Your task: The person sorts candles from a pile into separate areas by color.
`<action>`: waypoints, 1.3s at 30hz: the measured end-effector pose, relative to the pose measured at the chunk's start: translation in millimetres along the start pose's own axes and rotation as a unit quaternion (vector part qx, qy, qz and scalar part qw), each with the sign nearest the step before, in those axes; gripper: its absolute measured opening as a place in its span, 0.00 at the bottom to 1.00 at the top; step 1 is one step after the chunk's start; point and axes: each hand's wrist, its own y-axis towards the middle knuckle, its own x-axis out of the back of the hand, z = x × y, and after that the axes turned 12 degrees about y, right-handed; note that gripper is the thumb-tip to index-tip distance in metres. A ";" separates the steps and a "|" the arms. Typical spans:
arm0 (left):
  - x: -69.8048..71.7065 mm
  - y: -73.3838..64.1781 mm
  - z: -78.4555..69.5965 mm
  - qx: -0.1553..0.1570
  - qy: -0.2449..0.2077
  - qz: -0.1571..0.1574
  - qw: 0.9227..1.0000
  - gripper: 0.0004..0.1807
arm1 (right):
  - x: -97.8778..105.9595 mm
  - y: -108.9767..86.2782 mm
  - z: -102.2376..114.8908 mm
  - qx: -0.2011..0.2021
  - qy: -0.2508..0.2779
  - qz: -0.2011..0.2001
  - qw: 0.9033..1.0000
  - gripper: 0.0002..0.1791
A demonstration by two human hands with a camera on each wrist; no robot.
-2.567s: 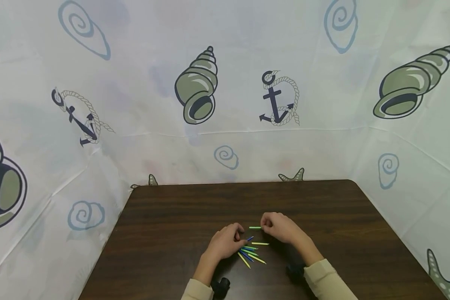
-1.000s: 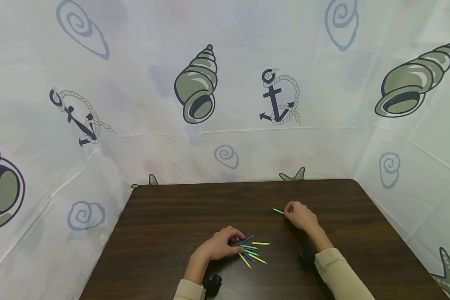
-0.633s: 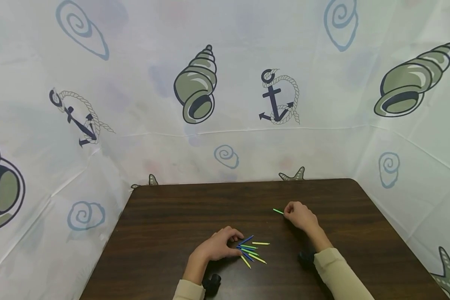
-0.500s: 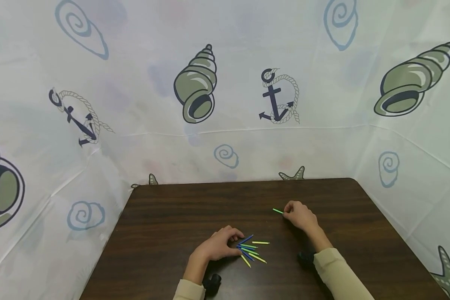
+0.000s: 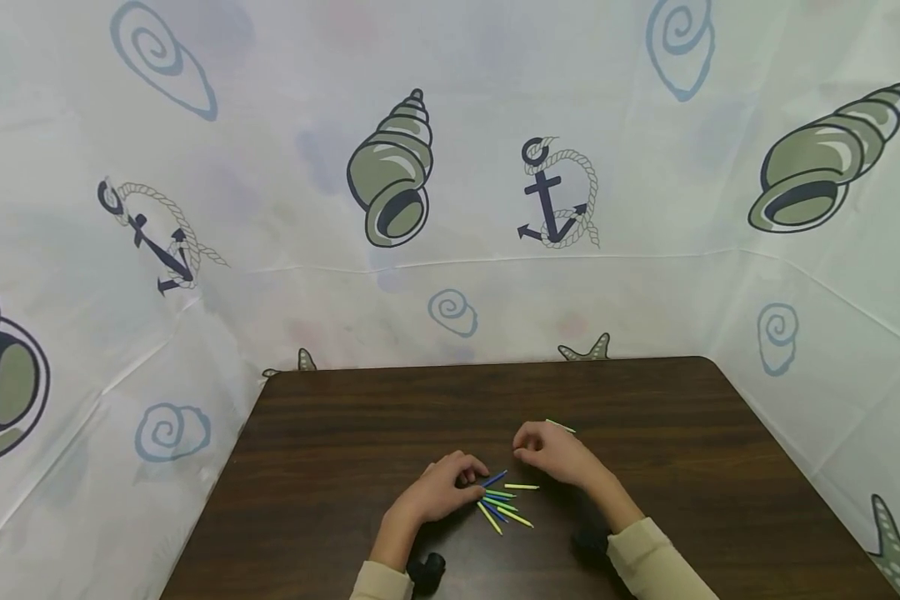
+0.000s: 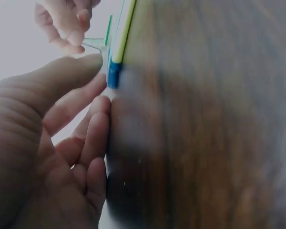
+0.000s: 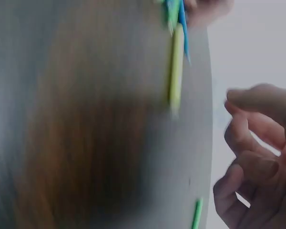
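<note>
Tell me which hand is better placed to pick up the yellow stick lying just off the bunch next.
Probably the right hand: it looks empty and is just beyond that yellow stick. The left hand is at the bunch, with a blue stick in between.

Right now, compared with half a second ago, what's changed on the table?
The right hand has let go of the lone green stick, which now lies beyond it on the table, and has moved left and nearer the pile of sticks. The left hand and the pile beside it look about the same.
</note>
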 end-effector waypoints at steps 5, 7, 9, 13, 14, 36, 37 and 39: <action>0.4 0.5 -7.3 0.007 0.009 -0.028 1.000 0.09 | -20.9 0.3 13.5 0.018 0.007 0.072 0.997 0.05; -0.5 0.5 -8.8 0.005 0.015 -0.039 0.999 0.08 | -26.8 1.3 15.2 0.017 0.006 0.086 0.996 0.05; -2.1 0.4 -9.4 0.004 0.020 -0.046 0.999 0.08 | -31.3 2.3 15.5 0.014 0.004 0.097 0.995 0.04; -3.6 0.5 -10.8 0.018 0.017 -0.042 0.999 0.05 | -36.7 4.5 14.3 0.009 0.000 0.112 0.994 0.04; -3.3 0.7 -11.3 0.021 0.016 -0.040 0.999 0.04 | -37.5 5.1 14.1 0.011 -0.001 0.112 0.994 0.04; -2.4 -0.6 -16.5 0.042 0.032 -0.044 0.998 0.03 | -43.3 9.6 18.3 0.024 -0.029 0.108 0.993 0.04; -1.9 -0.7 -16.8 0.041 0.033 -0.046 0.998 0.02 | -43.4 9.7 18.2 0.023 -0.028 0.108 0.993 0.05; -1.5 -0.7 -16.9 0.039 0.032 -0.050 0.997 0.02 | -43.7 9.9 18.0 0.023 -0.026 0.109 0.993 0.05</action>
